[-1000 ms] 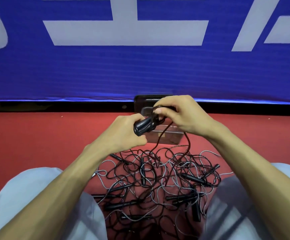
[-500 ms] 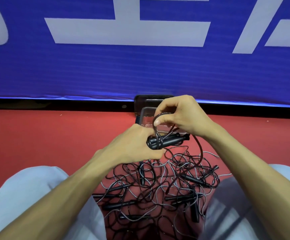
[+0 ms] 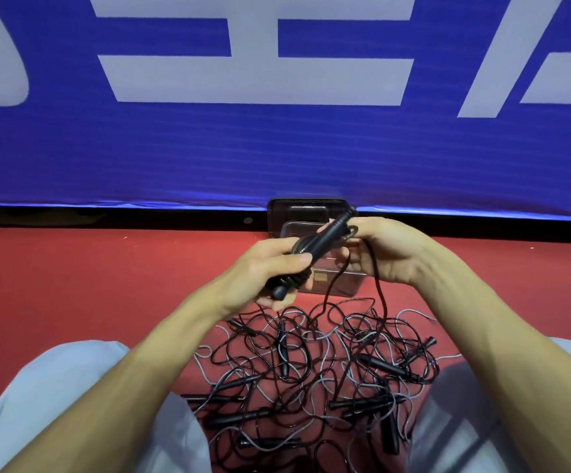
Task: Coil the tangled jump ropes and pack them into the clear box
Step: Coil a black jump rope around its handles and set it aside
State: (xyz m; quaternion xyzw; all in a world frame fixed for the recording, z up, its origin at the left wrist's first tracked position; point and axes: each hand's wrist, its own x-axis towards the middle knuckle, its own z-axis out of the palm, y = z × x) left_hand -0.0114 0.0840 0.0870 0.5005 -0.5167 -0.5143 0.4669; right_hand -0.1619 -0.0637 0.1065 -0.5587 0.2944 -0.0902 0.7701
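Note:
My left hand (image 3: 270, 268) grips the black handles (image 3: 325, 238) of one jump rope, which point up and to the right. My right hand (image 3: 385, 252) pinches that rope's black cord near the handle tips; the cord hangs down from it into the pile. The tangled pile of black and grey jump ropes (image 3: 315, 380) lies on the red floor between my knees. The clear box (image 3: 340, 285) stands on the floor just beyond my hands, mostly hidden behind them.
A dark lid or tray (image 3: 306, 209) leans against the base of the blue banner wall (image 3: 277, 148) behind the box. Red floor (image 3: 89, 285) stretches left and right. My light-grey trouser knees (image 3: 59, 397) flank the pile.
My left hand has turned the handles from lying level to pointing up and right. My right hand has slid to the handle tips with the cord. The camera has tilted down slightly.

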